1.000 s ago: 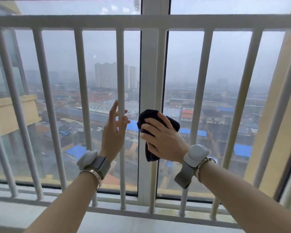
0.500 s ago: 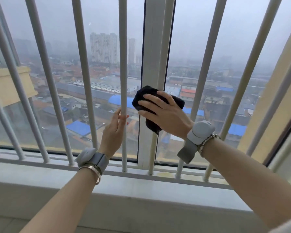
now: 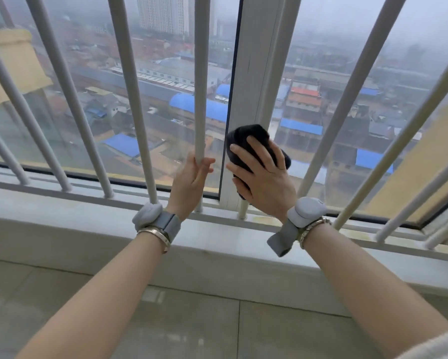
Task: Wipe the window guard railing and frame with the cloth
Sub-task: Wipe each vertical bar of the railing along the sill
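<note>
Item, nearest: tiled floor (image 3: 186,330), pale grey, glossy, with thin joints.

Item: window sill (image 3: 88,229), a broad pale ledge, smooth, faintly stained yellow near the base of the bars.

Item: left hand (image 3: 189,180), fingers and thumb curled round a round white bar (image 3: 200,86) of the guard railing, low on the bar. A grey padded band sits on the wrist beside a metal bangle.

Item: right hand (image 3: 264,174), fingers spread fairly straight, pressing the cloth (image 3: 249,137) flat against the window frame (image 3: 256,60). A matching band and a bracelet sit on that wrist.

Item: cloth, black, soft, bunched into a thick pad. It lies under the right palm on the lower part of the centre upright, just above the bottom rail (image 3: 347,234).

Item: guard railing, slim painted metal tubes, matte white, evenly spaced, fanning out in this wide view.

Item: frame, flat-sided white upright with a dark seal along its left edge.

Item, farthest: glass, then hazy rooftops, some blue.

Progress, as a judgement: the wipe is on the lower frame upright. No bar looks visibly cleaner than another, so what is finished cannot be told; the bars to either side and the bottom rail likely remain.
</note>
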